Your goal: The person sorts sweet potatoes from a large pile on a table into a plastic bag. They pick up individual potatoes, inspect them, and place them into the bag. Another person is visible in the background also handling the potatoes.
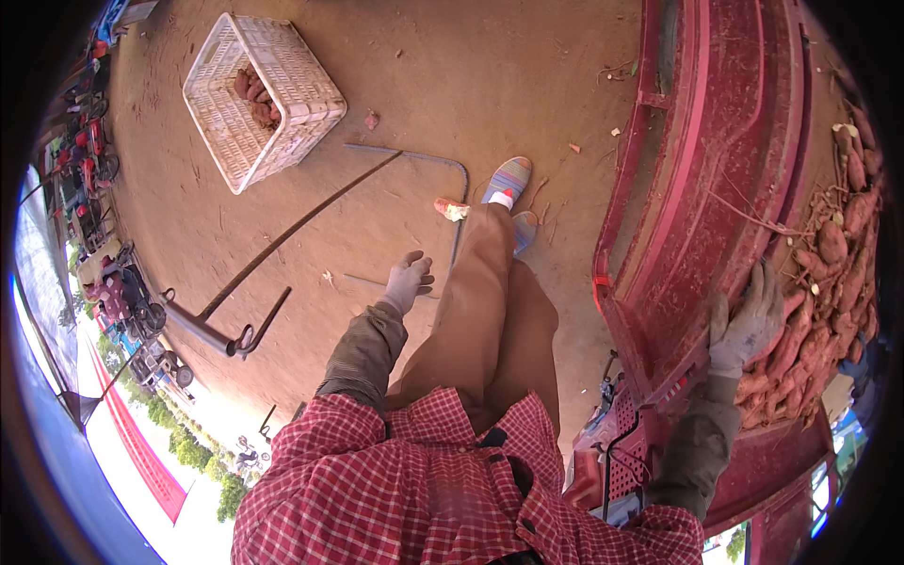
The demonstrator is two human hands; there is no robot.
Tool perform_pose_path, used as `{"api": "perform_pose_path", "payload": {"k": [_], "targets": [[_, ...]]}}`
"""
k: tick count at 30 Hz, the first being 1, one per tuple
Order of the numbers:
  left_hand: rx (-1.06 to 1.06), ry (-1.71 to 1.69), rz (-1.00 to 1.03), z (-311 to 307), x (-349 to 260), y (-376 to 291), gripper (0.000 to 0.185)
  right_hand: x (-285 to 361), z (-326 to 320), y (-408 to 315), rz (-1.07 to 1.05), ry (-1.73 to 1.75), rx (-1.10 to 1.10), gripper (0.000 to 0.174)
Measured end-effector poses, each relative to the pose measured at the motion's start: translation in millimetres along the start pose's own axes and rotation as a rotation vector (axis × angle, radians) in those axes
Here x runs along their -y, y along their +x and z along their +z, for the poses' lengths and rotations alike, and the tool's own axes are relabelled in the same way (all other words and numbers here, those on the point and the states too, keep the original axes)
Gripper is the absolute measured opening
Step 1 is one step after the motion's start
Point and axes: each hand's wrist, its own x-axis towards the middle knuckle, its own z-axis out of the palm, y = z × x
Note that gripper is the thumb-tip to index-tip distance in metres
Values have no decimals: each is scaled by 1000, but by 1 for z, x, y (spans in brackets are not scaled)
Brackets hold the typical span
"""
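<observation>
My left hand (411, 282), in a pale work glove, hangs over the dirt floor beside my leg with its fingers loosely apart and nothing in it. My gloved right hand (748, 325) grips the top edge of a red metal side panel (713, 176) of a cargo vehicle, thumb on the outer face and fingers over the rim. Just past that hand, a heap of sweet potatoes (812, 353) fills part of the cargo bed. A broken sweet potato (450, 209) with pale flesh showing lies near my shoe (510, 178).
A white slatted plastic crate (304, 106) with some sweet potatoes (256, 95) inside stands at upper left. A bent metal rod (424, 155) and a long bar with a hooked metal end (205, 332) stretch across my left side. Parked motor vehicles (123, 296) line the far left.
</observation>
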Motion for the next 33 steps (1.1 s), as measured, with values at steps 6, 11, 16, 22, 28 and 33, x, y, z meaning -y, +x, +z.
{"api": "perform_pose_path", "payload": {"k": [6,11,16,22,28,33], "targets": [[-277,-90,-204,31,31,166,79,-26,5,-8,-28,-87,-53,70],[-325,-45,-109,78,23,268,73,-15,11,-1,-24,42,-118,68],[-164,-378,31,81,0,291,20,4,12,13,-21,76,-146,67],[478,-502,196,115,-117,176,19,-17,2,-13,50,-98,-15,65],[399,-357,143,169,-238,59,18,-3,0,-4,105,47,-55,51],[555,-281,443,285,-384,-97,27,-3,-7,1,157,140,40,61]]}}
